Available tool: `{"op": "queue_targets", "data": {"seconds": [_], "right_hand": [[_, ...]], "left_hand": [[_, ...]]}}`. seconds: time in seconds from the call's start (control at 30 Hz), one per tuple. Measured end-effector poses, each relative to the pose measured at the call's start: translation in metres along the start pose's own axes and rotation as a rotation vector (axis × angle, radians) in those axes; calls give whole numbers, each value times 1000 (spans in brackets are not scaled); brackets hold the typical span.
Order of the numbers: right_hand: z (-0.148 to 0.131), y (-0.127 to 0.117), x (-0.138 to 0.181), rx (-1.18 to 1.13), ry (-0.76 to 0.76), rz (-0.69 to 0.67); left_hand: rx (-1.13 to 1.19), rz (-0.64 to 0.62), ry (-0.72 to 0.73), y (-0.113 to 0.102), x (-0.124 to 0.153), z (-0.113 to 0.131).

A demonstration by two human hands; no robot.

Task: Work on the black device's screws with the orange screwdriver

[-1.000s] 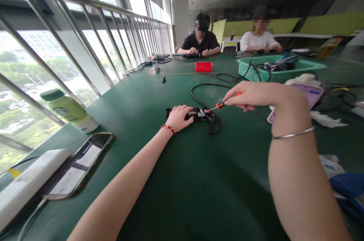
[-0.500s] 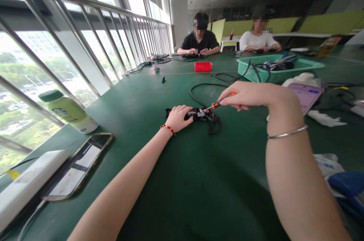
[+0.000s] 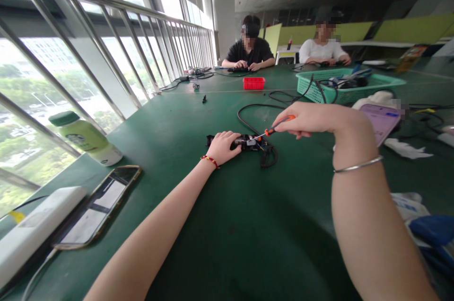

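On the green table lies a black elongated device (image 3: 252,143) with its inner parts and some wires showing; its exact kind is unclear. My left hand (image 3: 223,146) is closed over the device's left part and holds it against the tabletop. A screwdriver (image 3: 272,129) with an orange and black handle is gripped in my right hand (image 3: 301,119). Its metal shaft slants down to the left, and the tip meets the exposed middle of the device. A black cable (image 3: 244,111) loops from the device's right end toward the back.
A green basket (image 3: 381,91) with cables and a small red box (image 3: 254,84) stand farther back. Left are a bottle (image 3: 87,140), a phone (image 3: 101,208) and a white power strip (image 3: 39,230). A purple-screened phone (image 3: 381,119) stands right. Two people sit across the table.
Almost nothing differs. Both hands, the device and the screwdriver keep their places; the co-worker in black has shifted the hands slightly.
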State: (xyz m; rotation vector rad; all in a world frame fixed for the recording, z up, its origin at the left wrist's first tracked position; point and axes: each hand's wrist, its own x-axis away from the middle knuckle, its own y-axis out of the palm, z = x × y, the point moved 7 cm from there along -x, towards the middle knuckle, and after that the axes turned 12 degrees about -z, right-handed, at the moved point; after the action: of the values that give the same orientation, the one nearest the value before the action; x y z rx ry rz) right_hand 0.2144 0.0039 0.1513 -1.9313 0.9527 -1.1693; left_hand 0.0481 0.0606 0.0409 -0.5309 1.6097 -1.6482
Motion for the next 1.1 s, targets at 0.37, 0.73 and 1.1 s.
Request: {"op": "queue_targets", "data": {"seconds": [0.37,0.73,1.1], "right_hand": [[-6,1,3,-7,-12,13],[-15,4,2,-10,-54,-11],[-22,1,1,-36,-15,43]], "left_hand": [[-8,-6,-4,0,0,0],[-8,-1,0,0,0,0],[10,-11,-7,1,0,0]]}}
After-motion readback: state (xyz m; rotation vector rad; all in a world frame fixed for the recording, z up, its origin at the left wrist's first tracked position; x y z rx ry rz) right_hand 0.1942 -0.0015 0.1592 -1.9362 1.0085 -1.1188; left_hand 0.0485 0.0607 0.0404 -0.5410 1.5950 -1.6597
